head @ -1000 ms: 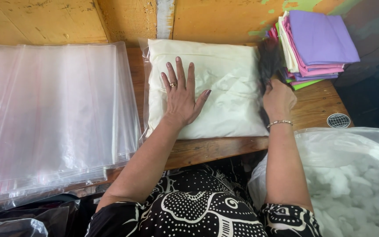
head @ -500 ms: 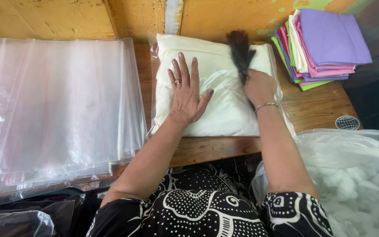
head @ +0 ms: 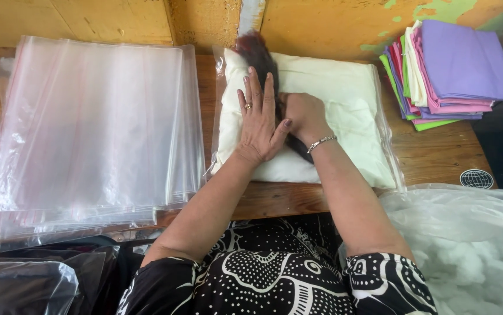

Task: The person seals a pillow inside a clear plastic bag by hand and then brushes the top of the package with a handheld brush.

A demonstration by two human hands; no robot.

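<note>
Two hands on cream pillow [head: 333,111], which lies bagged in clear plastic at middle of desk [head: 438,157], near back wall. My left hand [head: 258,119] flat on pillow, fingers together, ring on one. My right hand [head: 304,116] just beside it, fingers clamped on dark brush [head: 260,55], bristles blurred, probably a duster. Stack of clear bags [head: 94,128] at left. Folded coloured cloths [head: 449,70] at right corner. Bag of white stuffing [head: 473,245] at lower right.

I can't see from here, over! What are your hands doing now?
Left hand flat on cream pillow. Right hand gripping dark brush across it. Clear bags stacked left, apart. Nothing blocking.
</note>
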